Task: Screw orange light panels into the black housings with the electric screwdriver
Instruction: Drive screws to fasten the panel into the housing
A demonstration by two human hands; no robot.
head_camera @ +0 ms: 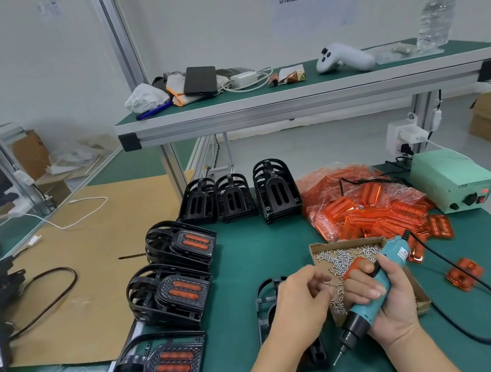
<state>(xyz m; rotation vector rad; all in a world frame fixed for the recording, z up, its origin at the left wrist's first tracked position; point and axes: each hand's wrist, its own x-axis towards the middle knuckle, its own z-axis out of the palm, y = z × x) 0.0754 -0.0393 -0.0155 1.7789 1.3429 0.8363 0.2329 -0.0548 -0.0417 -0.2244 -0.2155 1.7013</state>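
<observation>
My right hand (pixel 385 295) wraps the electric screwdriver (pixel 372 291), bit angled down and away so it stays clear; my left hand (pixel 300 299) pinches a screw (pixel 327 283) at the fingertips, just beside the cardboard tray of screws (pixel 345 255); the black housing (pixel 266 300) lies under my left wrist, close for driving; orange light panels (pixel 373 212) are heaped behind the tray, within reach.

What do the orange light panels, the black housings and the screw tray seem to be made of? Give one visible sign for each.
Orange light panels: probably translucent moulded plastic, glossy; they glint and show ribbing.
Black housings: likely moulded plastic, semi-gloss; thin ribs and slots, soft highlights.
Screw tray: brown cardboard, matt; its raw folded edge shows.
</observation>
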